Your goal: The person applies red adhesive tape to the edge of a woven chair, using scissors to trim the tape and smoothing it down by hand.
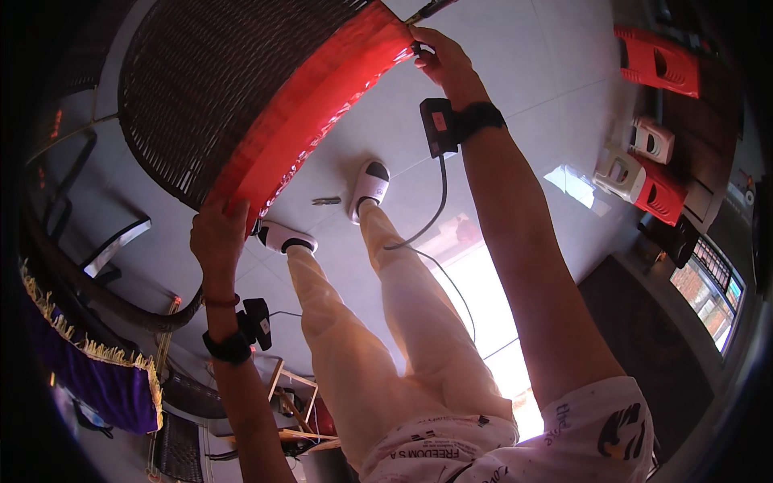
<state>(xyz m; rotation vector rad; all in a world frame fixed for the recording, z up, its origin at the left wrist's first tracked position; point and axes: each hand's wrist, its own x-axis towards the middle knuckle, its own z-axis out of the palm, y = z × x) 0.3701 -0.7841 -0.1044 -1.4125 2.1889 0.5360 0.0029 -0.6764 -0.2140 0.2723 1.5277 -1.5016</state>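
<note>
A strip of shiny red cloth (pixel 298 113) with a glittery edge stretches along the rim of a dark woven wicker piece (pixel 217 72), perhaps a chair seat or tabletop. My left hand (pixel 217 237) is closed on the cloth's near left end. At the far right end, my right hand (pixel 443 60) pinches the other corner. A small dark object shows at the right fingertips, too little to name; another dark bit sits beside the left hand. Both wrists wear black straps with small boxes and cables.
On the grey floor near my shoes lies a small clip-like object (pixel 326 200). Red stools (pixel 656 64) and white stools (pixel 651 139) stand at the right. A purple cloth with gold fringe (pixel 105 378) hangs at the left, near a curved dark chair frame (pixel 121 310). A wooden frame (pixel 302 394) is behind my left arm.
</note>
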